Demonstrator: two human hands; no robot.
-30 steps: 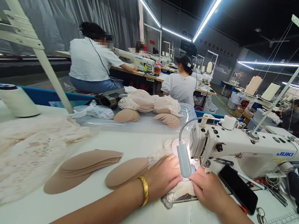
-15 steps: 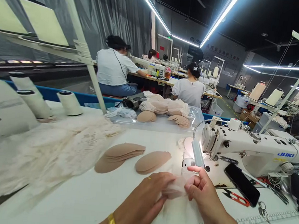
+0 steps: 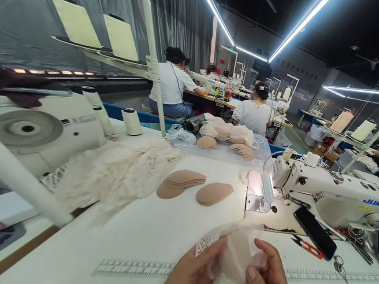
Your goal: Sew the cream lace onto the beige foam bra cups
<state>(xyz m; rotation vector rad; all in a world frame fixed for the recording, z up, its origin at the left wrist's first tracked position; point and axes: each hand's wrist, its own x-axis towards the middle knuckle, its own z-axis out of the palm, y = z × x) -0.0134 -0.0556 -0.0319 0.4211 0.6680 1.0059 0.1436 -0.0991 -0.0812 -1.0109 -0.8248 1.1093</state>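
Note:
Between my hands, near the table's front edge, is a sheer white lace piece (image 3: 237, 252) with a beige pad showing through it. My left hand (image 3: 194, 268) grips its left side, thumb on top by the lace trim. At the right side, my right hand (image 3: 267, 275) pinches the sheer fabric between thumb and fingers. Beyond them lie two stacks of beige pads, a left stack (image 3: 181, 183) and a right stack (image 3: 214, 193). Another pad with lace (image 3: 255, 181) rests beside the sewing machine (image 3: 325, 180), under its lit lamp (image 3: 267, 186).
A heap of white lace (image 3: 117, 171) covers the left of the table. Red-handled thread snips (image 3: 307, 247), a black phone (image 3: 314, 232) and a key ring (image 3: 339, 265) lie at right. A clear plastic tray (image 3: 260, 144) holds more pads and lace. Co-workers sit beyond.
Both hands have drawn the lace piece away from the machine toward the table's front edge. It is now spread wider, showing the pad and lace trim. My view has swung left.

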